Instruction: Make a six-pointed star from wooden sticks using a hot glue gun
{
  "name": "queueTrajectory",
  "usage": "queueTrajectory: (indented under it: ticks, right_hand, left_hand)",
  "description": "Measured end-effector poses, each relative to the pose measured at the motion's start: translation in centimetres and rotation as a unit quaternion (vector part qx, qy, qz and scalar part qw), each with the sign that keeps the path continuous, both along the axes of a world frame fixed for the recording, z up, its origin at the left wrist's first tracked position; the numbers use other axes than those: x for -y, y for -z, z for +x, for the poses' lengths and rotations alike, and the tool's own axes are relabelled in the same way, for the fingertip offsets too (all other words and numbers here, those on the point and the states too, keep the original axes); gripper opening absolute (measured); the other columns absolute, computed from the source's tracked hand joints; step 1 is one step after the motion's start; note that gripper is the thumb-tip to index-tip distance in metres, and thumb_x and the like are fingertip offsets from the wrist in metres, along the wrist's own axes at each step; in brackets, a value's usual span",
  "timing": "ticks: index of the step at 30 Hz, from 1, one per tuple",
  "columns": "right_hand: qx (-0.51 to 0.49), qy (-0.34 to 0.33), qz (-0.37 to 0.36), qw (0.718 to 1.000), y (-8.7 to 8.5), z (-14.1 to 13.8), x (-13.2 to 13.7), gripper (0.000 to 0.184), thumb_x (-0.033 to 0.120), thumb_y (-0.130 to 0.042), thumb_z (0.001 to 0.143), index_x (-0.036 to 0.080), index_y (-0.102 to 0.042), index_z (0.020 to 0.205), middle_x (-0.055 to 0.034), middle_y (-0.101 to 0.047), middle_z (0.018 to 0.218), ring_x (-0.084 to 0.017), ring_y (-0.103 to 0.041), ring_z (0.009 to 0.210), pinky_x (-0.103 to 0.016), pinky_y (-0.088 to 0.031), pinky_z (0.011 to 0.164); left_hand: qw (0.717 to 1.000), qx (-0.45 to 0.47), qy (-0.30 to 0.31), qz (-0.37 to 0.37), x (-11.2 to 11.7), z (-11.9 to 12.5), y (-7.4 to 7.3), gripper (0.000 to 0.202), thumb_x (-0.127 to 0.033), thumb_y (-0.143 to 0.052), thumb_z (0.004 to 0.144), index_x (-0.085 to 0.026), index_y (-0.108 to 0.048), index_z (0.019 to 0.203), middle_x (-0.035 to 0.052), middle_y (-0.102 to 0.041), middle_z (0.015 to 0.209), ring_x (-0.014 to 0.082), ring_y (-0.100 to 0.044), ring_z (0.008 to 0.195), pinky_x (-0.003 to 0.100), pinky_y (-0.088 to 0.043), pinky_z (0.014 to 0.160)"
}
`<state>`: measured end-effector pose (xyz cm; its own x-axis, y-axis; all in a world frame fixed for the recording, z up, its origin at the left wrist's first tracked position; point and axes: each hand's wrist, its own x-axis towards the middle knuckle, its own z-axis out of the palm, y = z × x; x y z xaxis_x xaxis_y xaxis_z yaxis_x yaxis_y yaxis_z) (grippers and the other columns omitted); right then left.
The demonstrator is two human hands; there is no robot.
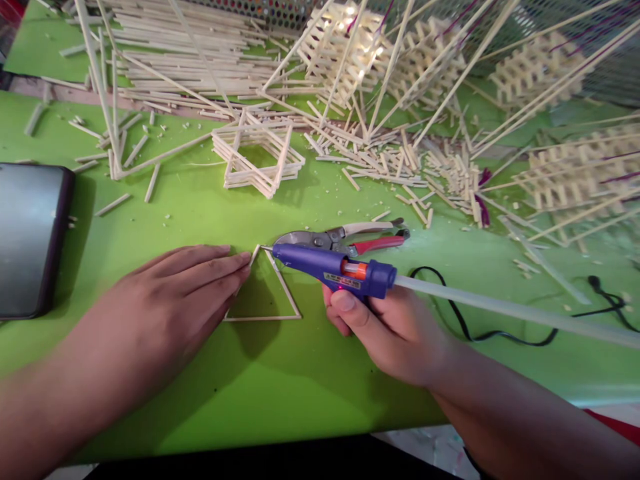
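Note:
A triangle of thin wooden sticks (284, 283) lies flat on the green table. My left hand (175, 300) rests over its left side, fingers stretched out flat and covering most of that stick. In my right hand (385, 327) is a blue hot glue gun (325, 267), fingers wrapped round its handle. Its metal nozzle is at the triangle's top corner. A long pale glue stick (500, 307) sticks out of the gun's back. Just behind the gun lie pruning shears (310, 238) with one white and one red handle, partly hidden by it.
Behind the triangle sits a star-shaped stick frame (260, 160). Long sticks (190, 67) and cut pieces (380, 157) lie along the back. Latticed stick structures (345, 53) stand at back right with long sticks slanting out. A phone (30, 240) is at left, a black cord (510, 340) at right.

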<state>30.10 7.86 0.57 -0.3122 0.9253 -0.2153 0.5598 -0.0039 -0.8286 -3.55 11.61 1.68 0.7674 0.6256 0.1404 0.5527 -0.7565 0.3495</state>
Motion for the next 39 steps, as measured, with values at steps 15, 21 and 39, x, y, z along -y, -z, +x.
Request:
queueTrajectory:
  ticks: [15, 21, 39]
  right_hand:
    - [0.033, -0.025, 0.007, 0.999, -0.4, -0.1, -0.4, 0.064, 0.072, -0.042, 0.116, 0.026, -0.057, 0.075, -0.0028, -0.062, 0.066, -0.019, -0.058, 0.058, -0.037, -0.039, 0.056]
    - [-0.002, -0.012, -0.006, 1.000, -0.5, -0.3, -0.2, 0.056, 0.070, -0.050, 0.116, 0.025, -0.065, 0.087, 0.0000, -0.060, 0.064, -0.017, -0.053, 0.056, -0.034, -0.041, 0.055]
    - [-0.102, 0.064, -0.036, 0.992, -0.7, -0.3, -1.4, 0.063, 0.082, -0.055, 0.109, 0.023, -0.076, 0.110, 0.0017, -0.063, 0.063, -0.017, -0.060, 0.056, -0.032, -0.050, 0.056]
  left_hand:
    - [1.000, 0.005, 0.005, -0.003, 0.0, 0.0, 0.1, 0.049, -0.022, -0.059, 0.115, -0.026, -0.064, 0.163, 0.0028, -0.069, 0.166, 0.0308, -0.069, 0.151, 0.057, -0.060, 0.132]
    - [1.000, -0.004, 0.006, -0.001, 0.0, -0.1, 0.0, 0.049, -0.022, -0.058, 0.115, -0.025, -0.065, 0.163, 0.0023, -0.069, 0.165, 0.0329, -0.069, 0.151, 0.060, -0.061, 0.130]
    - [0.998, 0.030, 0.006, 0.046, -0.7, 0.4, 0.5, 0.034, -0.027, -0.060, 0.115, -0.020, -0.078, 0.144, 0.0041, -0.081, 0.149, 0.0288, -0.079, 0.137, 0.051, -0.066, 0.122]
